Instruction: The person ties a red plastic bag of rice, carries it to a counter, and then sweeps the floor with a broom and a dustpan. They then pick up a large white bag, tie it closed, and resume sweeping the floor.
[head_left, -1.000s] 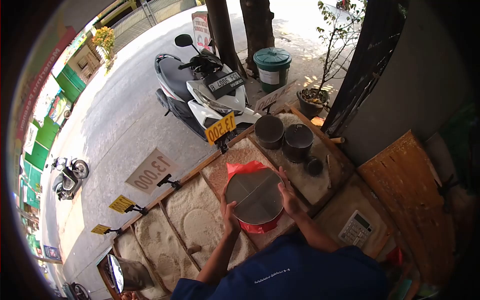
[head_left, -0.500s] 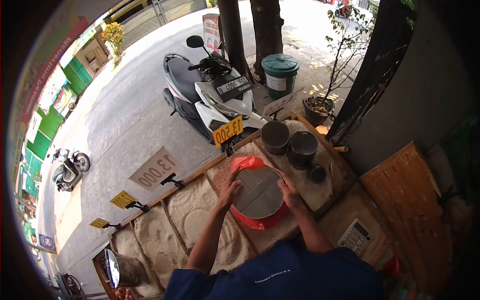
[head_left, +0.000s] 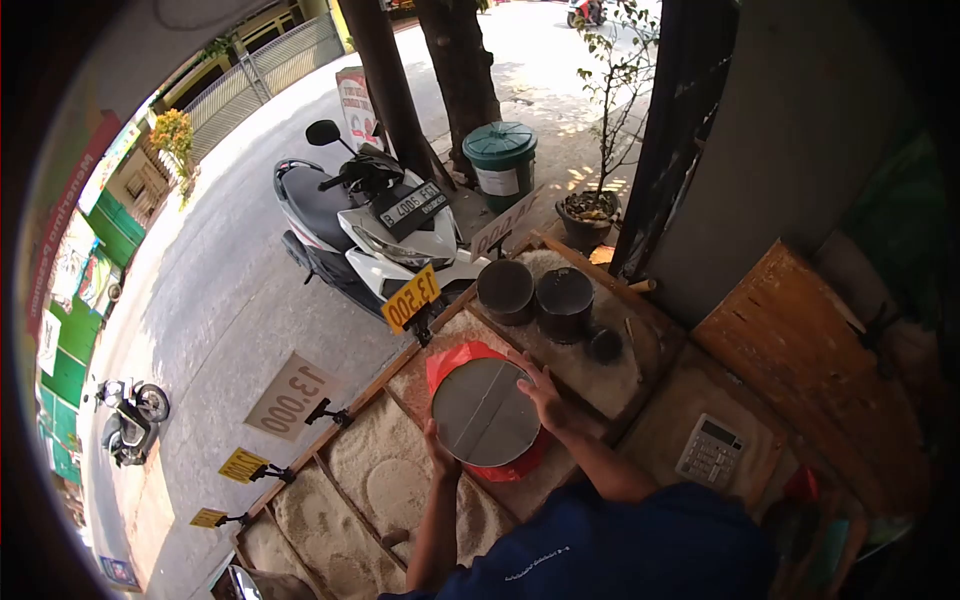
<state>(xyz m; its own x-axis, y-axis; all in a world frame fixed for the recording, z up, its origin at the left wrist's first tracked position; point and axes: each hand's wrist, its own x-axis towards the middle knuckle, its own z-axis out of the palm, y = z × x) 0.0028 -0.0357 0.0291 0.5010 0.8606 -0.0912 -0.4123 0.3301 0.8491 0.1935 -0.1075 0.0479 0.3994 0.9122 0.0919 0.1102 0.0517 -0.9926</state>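
Between my hands is a round metal can (head_left: 487,412), its flat grey circular face turned up toward me with a thin line across it. A red plastic bag (head_left: 455,360) shows around its far rim and below its near side. My left hand (head_left: 440,449) presses against the can's left side, its fingers partly hidden. At the upper right rim, my right hand (head_left: 543,396) grips the can with fingers over the edge. Rice (head_left: 395,485) fills the wooden compartments underneath and to the left. Whether anything is inside the can is hidden.
Two dark cups (head_left: 565,305) and a smaller one (head_left: 605,345) stand in the far right compartment. A calculator (head_left: 711,449) lies at right. Price signs (head_left: 411,298) are clipped along the wooden edge. A parked scooter (head_left: 370,215) stands beyond.
My hands have turned round the can: the left sits lower on its side, the right higher on the rim. The line across the can's face is now more slanted. My view has shifted right.
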